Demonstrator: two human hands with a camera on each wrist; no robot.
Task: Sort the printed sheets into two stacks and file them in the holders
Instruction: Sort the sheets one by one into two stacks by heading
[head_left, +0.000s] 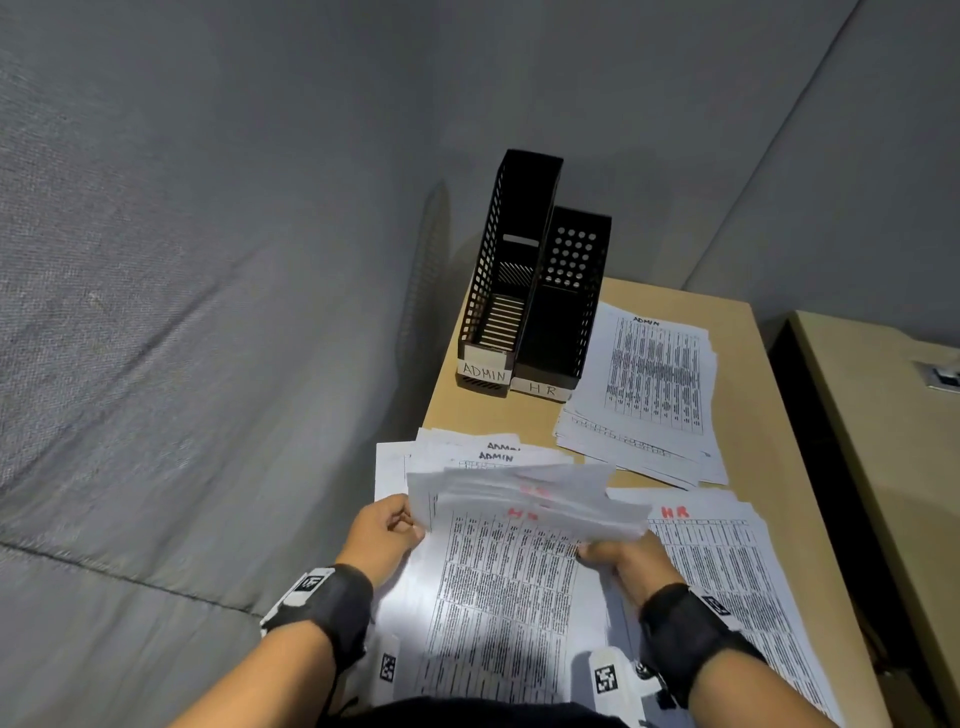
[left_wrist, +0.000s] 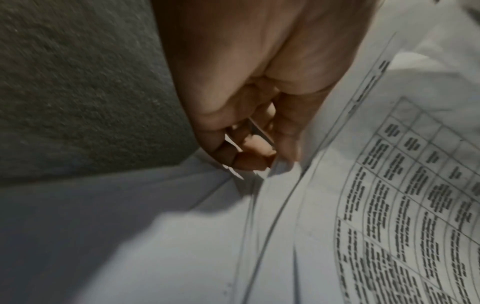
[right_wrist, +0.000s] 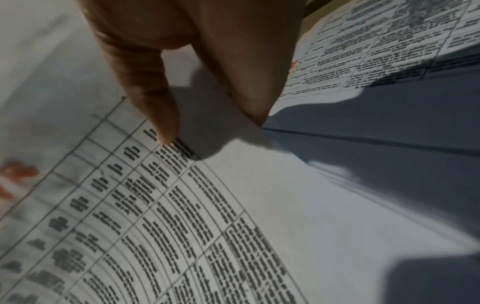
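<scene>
Both hands hold up a bundle of printed sheets (head_left: 509, 561) whose top page bears a red HR. My left hand (head_left: 387, 530) pinches its left edge, fingers curled round the paper edges (left_wrist: 254, 152). My right hand (head_left: 618, 553) grips the right edge, thumb on top of the page (right_wrist: 215, 127). Two black holders stand at the back of the table: the one labelled ADMIN (head_left: 493, 291) and, to its right, the one labelled HR (head_left: 563, 312). An ADMIN stack (head_left: 654, 384) lies back right, and an HR stack (head_left: 727, 561) lies front right. More ADMIN sheets (head_left: 467, 449) lie under the bundle.
The small wooden table (head_left: 488, 410) stands in a corner of grey fabric partitions. Sheets overhang its left edge. A second wooden desk (head_left: 883, 415) stands to the right across a dark gap.
</scene>
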